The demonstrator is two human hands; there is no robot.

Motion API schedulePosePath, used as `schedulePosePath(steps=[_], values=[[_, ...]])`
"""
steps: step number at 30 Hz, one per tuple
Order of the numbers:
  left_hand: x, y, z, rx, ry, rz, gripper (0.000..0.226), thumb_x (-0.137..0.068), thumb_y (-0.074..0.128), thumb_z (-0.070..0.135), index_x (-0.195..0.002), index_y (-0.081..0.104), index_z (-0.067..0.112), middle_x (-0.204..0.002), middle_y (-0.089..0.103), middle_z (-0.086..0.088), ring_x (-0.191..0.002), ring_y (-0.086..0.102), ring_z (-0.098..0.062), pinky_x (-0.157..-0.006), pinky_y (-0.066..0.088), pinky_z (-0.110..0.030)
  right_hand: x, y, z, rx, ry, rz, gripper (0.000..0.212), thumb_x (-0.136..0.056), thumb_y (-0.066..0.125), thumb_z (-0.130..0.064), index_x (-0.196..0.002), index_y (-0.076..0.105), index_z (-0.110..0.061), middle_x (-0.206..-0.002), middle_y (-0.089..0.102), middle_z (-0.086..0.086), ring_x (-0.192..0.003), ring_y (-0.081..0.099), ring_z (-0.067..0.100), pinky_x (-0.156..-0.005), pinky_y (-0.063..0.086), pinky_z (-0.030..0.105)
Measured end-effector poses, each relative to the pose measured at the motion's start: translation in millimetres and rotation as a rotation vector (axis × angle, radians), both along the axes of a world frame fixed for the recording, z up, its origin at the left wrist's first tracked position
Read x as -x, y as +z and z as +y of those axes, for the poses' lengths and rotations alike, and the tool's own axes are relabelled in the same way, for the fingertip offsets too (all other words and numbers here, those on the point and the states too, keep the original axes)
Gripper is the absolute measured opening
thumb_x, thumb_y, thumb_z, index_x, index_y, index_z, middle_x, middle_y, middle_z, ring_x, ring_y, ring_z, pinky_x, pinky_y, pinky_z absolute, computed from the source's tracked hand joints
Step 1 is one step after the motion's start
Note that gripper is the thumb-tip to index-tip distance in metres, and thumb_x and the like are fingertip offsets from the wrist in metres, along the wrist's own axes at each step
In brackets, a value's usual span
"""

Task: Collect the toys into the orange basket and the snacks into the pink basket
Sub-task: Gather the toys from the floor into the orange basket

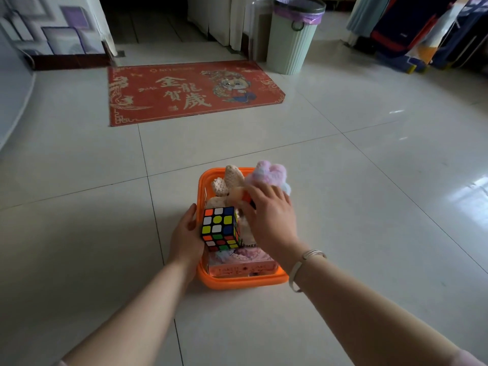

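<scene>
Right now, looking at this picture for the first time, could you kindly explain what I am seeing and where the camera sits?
There is no machine here: a person wears one wide-angle camera on the head, looking forward and down at their own arms. On the tiled floor stands an orange basket full of toys. The left hand rests against the basket's left side beside a puzzle cube on top of the pile; whether it grips the cube or the rim is unclear. The right hand, with bracelets on its wrist, lies spread over the toys by a fluffy pastel plush. Farther off lie a red doormat and a pale green bin. No pink basket shows.
</scene>
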State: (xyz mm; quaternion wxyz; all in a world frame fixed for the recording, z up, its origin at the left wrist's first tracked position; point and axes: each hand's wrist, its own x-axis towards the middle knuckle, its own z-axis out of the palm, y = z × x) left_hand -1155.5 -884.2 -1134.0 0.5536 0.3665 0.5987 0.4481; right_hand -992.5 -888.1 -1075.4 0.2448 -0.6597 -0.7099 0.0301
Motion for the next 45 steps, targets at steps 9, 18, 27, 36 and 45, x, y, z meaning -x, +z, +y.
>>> schedulePosePath(steps=[9,18,27,36,45], values=[[0,16,14,0.061,-0.011,-0.041,0.027,-0.1,0.053,0.031,-0.124,0.065,0.033,-0.115,0.072,-0.005,-0.103,0.069,-0.029,-0.092,0.055,-0.049,-22,-12,-31,0.191,-0.104,0.153,0.073,-0.086,0.015,-0.069,-0.15,-0.003,-0.039,-0.16,-0.011,-0.007,-0.145,-0.017,0.009,-0.119,-0.006,0.04],[-53,1,-18,0.01,0.358,0.117,0.029,-0.092,0.055,0.035,-0.119,0.064,0.031,-0.111,0.071,0.003,-0.1,0.067,-0.024,-0.091,0.054,-0.044,-43,-34,-63,0.227,-0.33,0.353,0.066,-0.096,0.037,-0.052,-0.152,0.01,-0.03,-0.161,-0.004,-0.005,-0.147,-0.006,0.012,-0.12,0.007,0.039],[-131,21,-48,0.143,0.613,-0.033,0.053,-0.104,0.043,0.009,-0.154,0.028,0.005,-0.152,0.042,-0.021,-0.136,0.044,-0.041,-0.108,0.035,-0.039,-52,-35,-31,0.283,-0.436,0.624,0.062,-0.099,0.028,-0.052,-0.153,0.015,-0.025,-0.161,0.002,-0.002,-0.147,-0.005,0.009,-0.12,0.002,0.036],[-62,9,-22,0.163,0.563,0.072,0.062,-0.096,0.044,0.018,-0.154,0.028,0.007,-0.158,0.034,-0.018,-0.143,0.036,-0.033,-0.116,0.029,-0.04,-69,-36,11,0.279,-0.335,0.523,0.071,-0.087,0.022,-0.068,-0.146,0.025,-0.028,-0.155,0.027,-0.003,-0.144,0.022,0.018,-0.115,0.026,0.047],[-4,20,62,0.023,0.136,0.47,0.057,-0.104,0.041,0.036,-0.157,0.027,0.022,-0.162,0.032,-0.003,-0.145,0.036,-0.027,-0.116,0.029,-0.038,-58,-19,-3,0.114,-0.226,0.402,0.075,-0.084,0.023,-0.069,-0.15,0.02,-0.036,-0.158,0.01,-0.016,-0.146,0.001,0.004,-0.119,0.005,0.034]])
